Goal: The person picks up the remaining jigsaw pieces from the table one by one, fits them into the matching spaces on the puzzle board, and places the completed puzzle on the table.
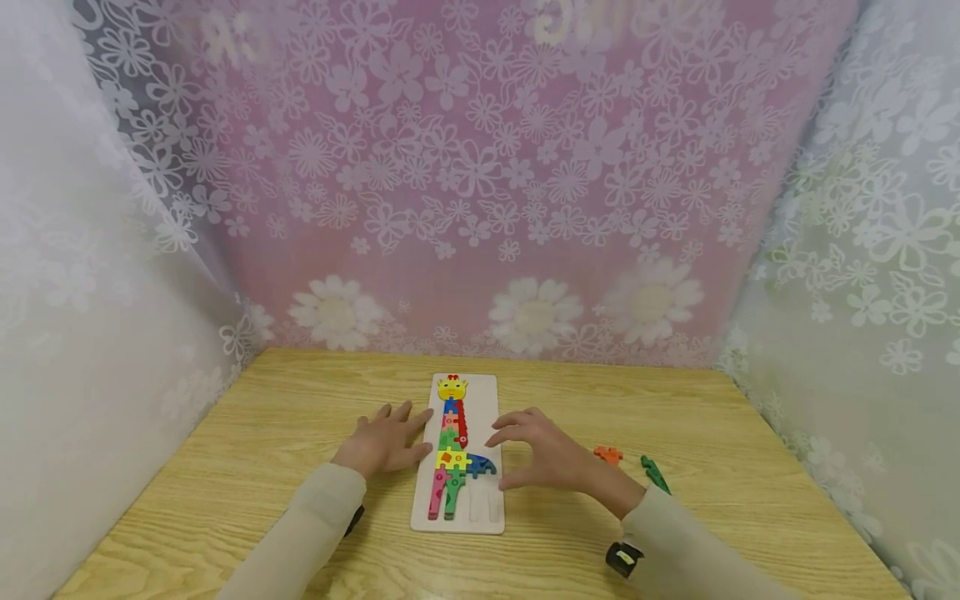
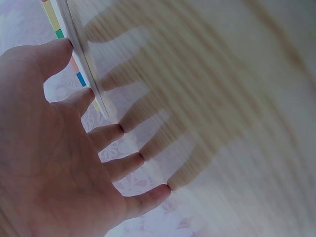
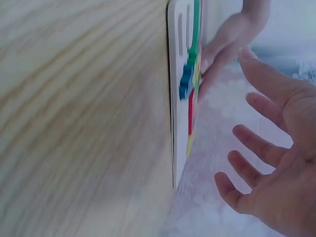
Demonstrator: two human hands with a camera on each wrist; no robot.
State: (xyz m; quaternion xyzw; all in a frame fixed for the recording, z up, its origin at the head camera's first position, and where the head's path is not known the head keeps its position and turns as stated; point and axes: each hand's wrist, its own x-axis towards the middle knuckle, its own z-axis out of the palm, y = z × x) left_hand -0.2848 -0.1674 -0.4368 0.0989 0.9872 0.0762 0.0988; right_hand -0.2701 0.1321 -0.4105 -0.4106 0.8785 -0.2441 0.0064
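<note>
In the head view, the giraffe board lies on the table between the left hand, fingers spread, and the right hand, fingers apart; an orange piece lies farther right. Left wrist: the left thumb touches the board's edge. Right wrist: bent fingers, nothing between.

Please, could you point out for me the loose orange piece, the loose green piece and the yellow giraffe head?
Orange piece (image 1: 608, 455), head view: on its middle.
Green piece (image 1: 655, 473), head view: middle of its length.
Giraffe head (image 1: 452, 390), head view: on its middle.
</note>
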